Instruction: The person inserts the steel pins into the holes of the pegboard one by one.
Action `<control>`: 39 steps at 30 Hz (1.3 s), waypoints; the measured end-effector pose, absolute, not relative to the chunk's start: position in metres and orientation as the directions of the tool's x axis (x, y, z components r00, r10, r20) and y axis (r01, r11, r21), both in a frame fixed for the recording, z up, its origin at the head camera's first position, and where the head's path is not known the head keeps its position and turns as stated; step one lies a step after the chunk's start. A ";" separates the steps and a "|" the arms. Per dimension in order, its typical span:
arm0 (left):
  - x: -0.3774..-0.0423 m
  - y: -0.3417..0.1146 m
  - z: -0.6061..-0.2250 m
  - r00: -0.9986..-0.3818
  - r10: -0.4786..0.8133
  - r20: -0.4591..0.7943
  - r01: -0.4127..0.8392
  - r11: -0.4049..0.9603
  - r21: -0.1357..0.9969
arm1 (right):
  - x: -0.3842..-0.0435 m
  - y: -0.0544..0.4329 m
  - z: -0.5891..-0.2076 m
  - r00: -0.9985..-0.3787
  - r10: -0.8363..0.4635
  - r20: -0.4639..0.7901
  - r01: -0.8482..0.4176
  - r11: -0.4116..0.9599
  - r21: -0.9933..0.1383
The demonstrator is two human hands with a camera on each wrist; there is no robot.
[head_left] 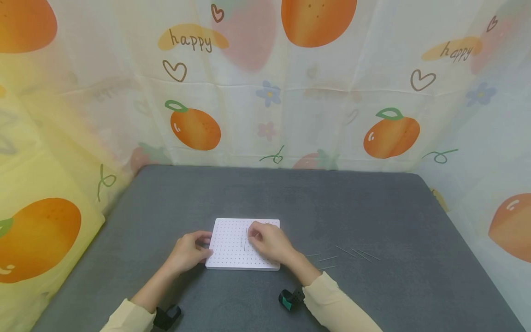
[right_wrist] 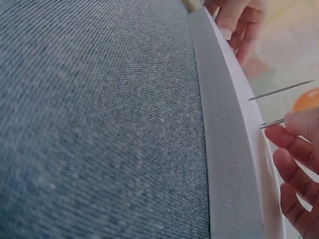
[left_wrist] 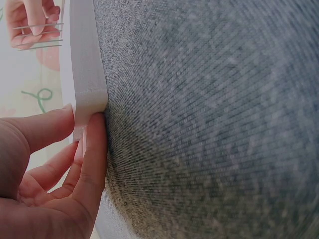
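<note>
A white board [head_left: 226, 259] with a grid of small holes lies flat on the grey table. Its left edge is gripped by my left hand [head_left: 185, 251]; the left wrist view shows the thumb on the upper edge and fingers against the side at the corner. My right hand [head_left: 269, 240] is over the board's right half, pinching a thin metal needle [right_wrist: 272, 123] between thumb and forefinger, low against the board. Beside it another needle [right_wrist: 281, 90] stands up from the surface. In the head view, a few upright needles [head_left: 244, 244] show left of the right fingers.
Several loose needles [head_left: 345, 251] lie scattered on the grey tabletop [head_left: 352, 207] right of the board. Black wrist devices [head_left: 167, 317] show at both wrists. A fruit-print cloth [head_left: 315, 124] hangs behind the table and along its sides.
</note>
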State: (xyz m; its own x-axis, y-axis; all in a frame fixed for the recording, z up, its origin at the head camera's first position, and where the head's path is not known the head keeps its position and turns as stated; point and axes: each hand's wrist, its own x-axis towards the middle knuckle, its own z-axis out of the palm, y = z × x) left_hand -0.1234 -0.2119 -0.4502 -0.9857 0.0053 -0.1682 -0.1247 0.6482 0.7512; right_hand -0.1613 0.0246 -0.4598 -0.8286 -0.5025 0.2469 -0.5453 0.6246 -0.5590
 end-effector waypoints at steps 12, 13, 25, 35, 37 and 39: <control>-0.125 -0.212 -0.453 -0.985 -0.003 -0.171 -0.131 0.655 0.744 | -0.162 0.026 -0.461 -0.833 -0.503 0.228 -0.537 0.638 -0.552; -0.125 -0.212 -0.453 -0.985 -0.004 -0.172 -0.132 0.655 0.744 | -0.162 0.026 -0.461 -0.833 -0.505 0.226 -0.536 0.639 -0.551; -0.124 -0.212 -0.453 -0.985 0.003 -0.172 -0.130 0.641 0.756 | -0.160 0.035 -0.458 -0.835 -0.512 0.201 -0.529 0.649 -0.547; -0.124 -0.212 -0.453 -0.986 -0.003 -0.167 -0.129 0.647 0.752 | -0.158 0.056 -0.457 -0.816 -0.529 0.234 -0.565 0.641 -0.519; -0.124 -0.211 -0.453 -0.986 -0.008 -0.168 -0.132 0.649 0.749 | -0.159 0.061 -0.457 -0.809 -0.534 0.245 -0.574 0.628 -0.525; -0.124 -0.211 -0.452 -0.986 -0.008 -0.169 -0.133 0.651 0.747 | -0.160 0.066 -0.457 -0.804 -0.538 0.252 -0.580 0.619 -0.530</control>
State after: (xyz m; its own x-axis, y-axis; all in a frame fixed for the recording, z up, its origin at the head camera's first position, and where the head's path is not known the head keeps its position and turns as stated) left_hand -0.1239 -0.2106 -0.4525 -0.9856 -0.0077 -0.1688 -0.1331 0.6509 0.7474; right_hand -0.1603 0.0663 -0.4573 -0.8045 -0.5379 0.2520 -0.5798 0.6188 -0.5301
